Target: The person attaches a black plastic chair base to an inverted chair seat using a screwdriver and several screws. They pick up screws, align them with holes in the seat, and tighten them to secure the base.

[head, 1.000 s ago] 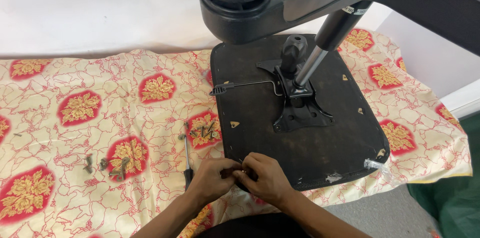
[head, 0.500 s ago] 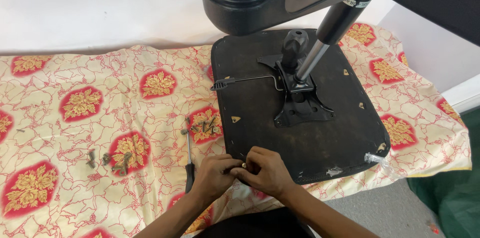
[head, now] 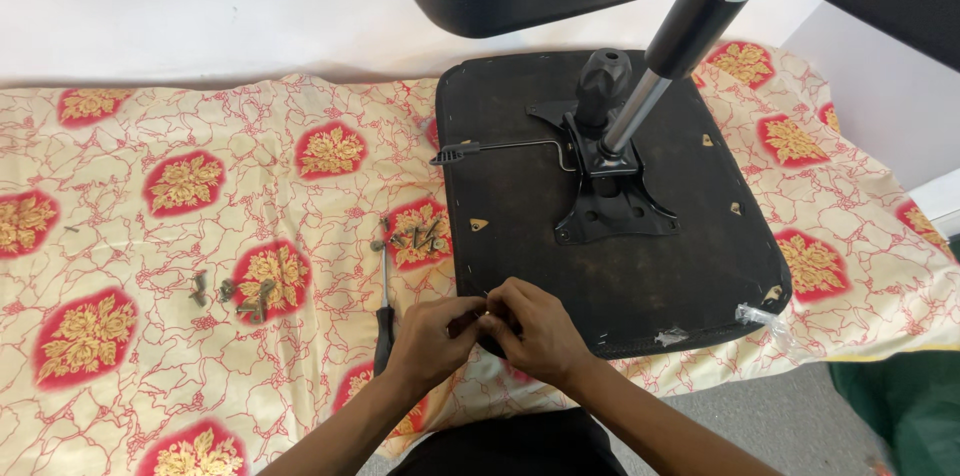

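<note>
Hands unmoved since earlier frame: left hand (head: pixel 432 336), right hand (head: pixel 535 331), fingers pinched together on small hidden item at seat base (head: pixel 620 266) edge, 6 o'clock. One screwdriver (head: pixel 384 321); two screw clusters (head: pixel 418 236), 9 o'clock.

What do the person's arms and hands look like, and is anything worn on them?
Both arms are bare as far as the picture shows: no sleeves can be seen. The left hand and the right hand wear no gloves. No watch, bracelet or ring can be seen on the wrists or fingers. Dark clothing shows at the bottom edge, between the arms.
</note>
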